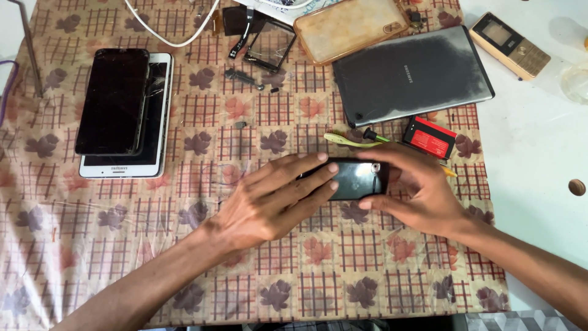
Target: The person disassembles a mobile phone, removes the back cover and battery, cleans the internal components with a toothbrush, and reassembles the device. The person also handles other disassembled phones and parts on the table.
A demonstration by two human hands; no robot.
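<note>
A small black phone (355, 178) lies back-up on the patterned cloth (184, 245), its camera lens near the right end. My left hand (269, 202) rests flat over its left part, fingers pressing on it. My right hand (416, 187) grips its right end, thumb on top and fingers curled under the edge. Just behind the phone lie a green-handled toothbrush (352, 141) and a red and black battery (430, 138).
A grey tablet (413, 73) lies back-up at the rear right beside a gold keypad phone (509, 44). Two stacked devices, a black one on a white tablet (125, 113), sit at the left. A clear phone case (349, 26), cracked screen glass (269, 44), small parts and white cable lie along the back.
</note>
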